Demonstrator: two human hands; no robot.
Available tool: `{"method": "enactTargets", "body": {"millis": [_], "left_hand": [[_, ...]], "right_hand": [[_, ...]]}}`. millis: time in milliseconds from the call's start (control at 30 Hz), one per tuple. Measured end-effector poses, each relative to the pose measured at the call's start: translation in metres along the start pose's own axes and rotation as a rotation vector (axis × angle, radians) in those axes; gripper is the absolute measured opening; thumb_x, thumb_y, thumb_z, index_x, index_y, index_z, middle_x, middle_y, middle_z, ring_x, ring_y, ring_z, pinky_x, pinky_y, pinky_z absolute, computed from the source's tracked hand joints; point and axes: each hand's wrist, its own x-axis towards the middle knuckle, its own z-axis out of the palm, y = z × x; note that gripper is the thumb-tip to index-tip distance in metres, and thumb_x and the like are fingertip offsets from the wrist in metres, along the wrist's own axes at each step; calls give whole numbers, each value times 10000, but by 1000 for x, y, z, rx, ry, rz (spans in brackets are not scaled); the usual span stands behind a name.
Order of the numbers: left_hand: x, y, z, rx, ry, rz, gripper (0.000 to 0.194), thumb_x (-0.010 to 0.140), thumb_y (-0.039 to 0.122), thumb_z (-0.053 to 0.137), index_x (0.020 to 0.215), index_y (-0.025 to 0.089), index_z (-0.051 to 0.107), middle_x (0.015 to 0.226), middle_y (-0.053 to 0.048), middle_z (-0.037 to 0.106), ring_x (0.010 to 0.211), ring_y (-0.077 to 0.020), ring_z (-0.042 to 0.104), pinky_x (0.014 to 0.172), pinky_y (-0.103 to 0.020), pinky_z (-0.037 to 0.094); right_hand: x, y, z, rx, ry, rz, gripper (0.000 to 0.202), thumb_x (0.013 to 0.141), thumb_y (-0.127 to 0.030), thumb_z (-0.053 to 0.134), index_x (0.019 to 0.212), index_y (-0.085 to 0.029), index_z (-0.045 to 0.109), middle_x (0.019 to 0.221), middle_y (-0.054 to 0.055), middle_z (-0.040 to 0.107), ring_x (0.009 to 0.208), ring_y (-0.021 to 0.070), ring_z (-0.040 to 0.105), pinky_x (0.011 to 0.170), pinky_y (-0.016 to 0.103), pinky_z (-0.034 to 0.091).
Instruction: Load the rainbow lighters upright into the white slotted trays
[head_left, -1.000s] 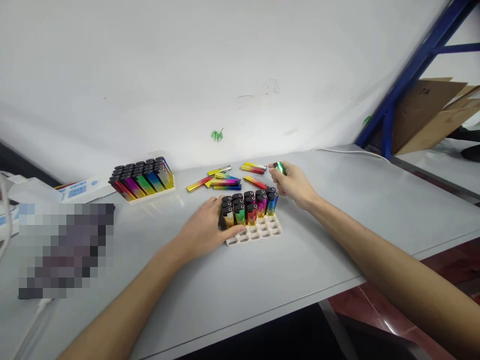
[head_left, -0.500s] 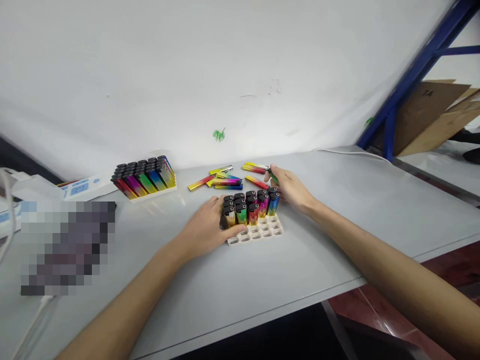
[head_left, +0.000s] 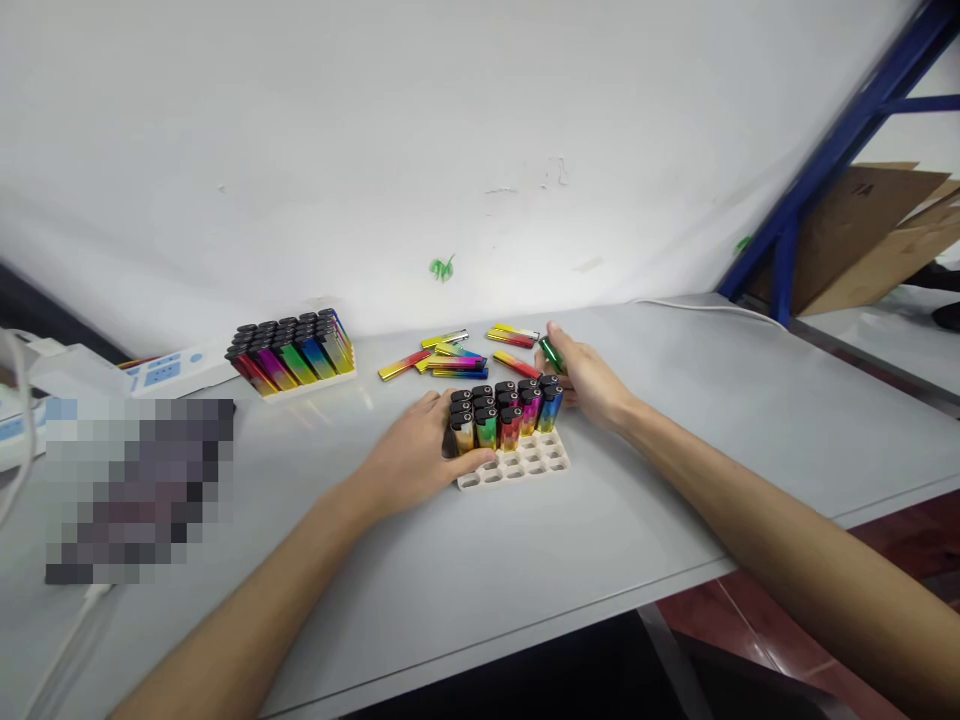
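A white tray [head_left: 525, 458] with rows of holes stands before me, its back and left holes filled with upright black-topped lighters [head_left: 511, 428] in metallic colours. My left hand [head_left: 420, 445] grips the tray's left side, thumb along the front and the other fingers partly hidden behind the lighters. Just behind the tray's right back corner, my right hand [head_left: 589, 378] pinches a green lighter [head_left: 552, 354], held tilted above the table. Several loose lighters [head_left: 456, 362] lie in a pile behind the tray, with a few more [head_left: 513, 334] close to my right fingers.
A second tray [head_left: 315, 386] packed with lighters stands at the back left. Further left are a white power strip [head_left: 176, 372], a blurred-out flat object [head_left: 142, 490] and a white cable [head_left: 75, 635]. A wall rises behind the table; a blue metal frame [head_left: 784, 260] stands right.
My right hand has lifted the green lighter slightly, and more of it now shows between the fingers. My left hand stays on the tray. The view has shifted slightly.
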Motion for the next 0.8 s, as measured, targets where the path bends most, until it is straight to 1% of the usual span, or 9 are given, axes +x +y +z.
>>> {"method": "enactTargets", "body": {"millis": [67,100,200,333,433,567,600,667,800], "left_hand": [[0,0,0,-5,0,2,565,832,588,644,1240,203,576,1175,-106,621,1147,-319,567,996,-489,467],[0,0,0,-8,3,6,558,832,588,644,1232,205,578,1167,-104,623,1138,-318,570,989,-489,471],[0,0,0,-8,10,16,542,832,590,645,1212,209,582,1158,-101,626,1131,-318,574,984,-490,473],[0,1,0,8,-8,-4,562,834,592,640,1243,212,572,1194,-107,616,1163,-323,561,1006,-499,464],[0,1,-1,6,-10,6,556,836,589,638,1233,204,579,1182,-109,623,1152,-320,566,1001,-490,467],[0,1,-1,-5,6,23,565,831,582,650,1249,209,574,1177,-103,635,1133,-315,582,985,-480,478],[0,1,-1,-4,7,26,567,833,580,650,1257,211,571,1181,-103,634,1136,-314,582,990,-480,476],[0,1,-1,2,9,30,564,836,576,650,1257,209,573,1183,-105,632,1147,-315,577,1001,-479,471],[0,0,0,2,11,34,570,833,585,646,1252,206,571,1182,-105,634,1154,-319,574,998,-479,474]], "right_hand": [[1,1,0,-5,13,49,574,898,-702,458,592,-221,396,508,-76,187,436,82,154,404,249,124],[2,1,0,-7,27,65,580,907,-676,455,559,-223,360,495,-73,186,430,81,157,403,252,123],[2,-1,0,7,65,100,545,937,-566,420,523,-225,318,469,-64,200,409,80,146,395,258,106],[0,-6,1,42,68,108,492,950,-458,354,518,-229,299,460,-65,184,405,82,111,392,259,93],[-1,-7,2,38,102,106,499,948,-483,371,524,-229,298,472,-67,178,422,84,111,399,257,99],[-1,-5,3,32,110,110,581,924,-643,399,531,-227,301,488,-67,203,432,80,133,417,257,97],[-1,-5,3,29,109,111,593,915,-664,405,529,-226,302,488,-67,206,431,79,135,419,256,95],[-1,-5,3,24,110,109,579,919,-636,417,526,-225,304,487,-67,204,430,78,136,419,256,94],[-1,-6,2,30,114,117,504,943,-488,390,520,-229,298,471,-68,183,419,80,118,407,260,94]]}}
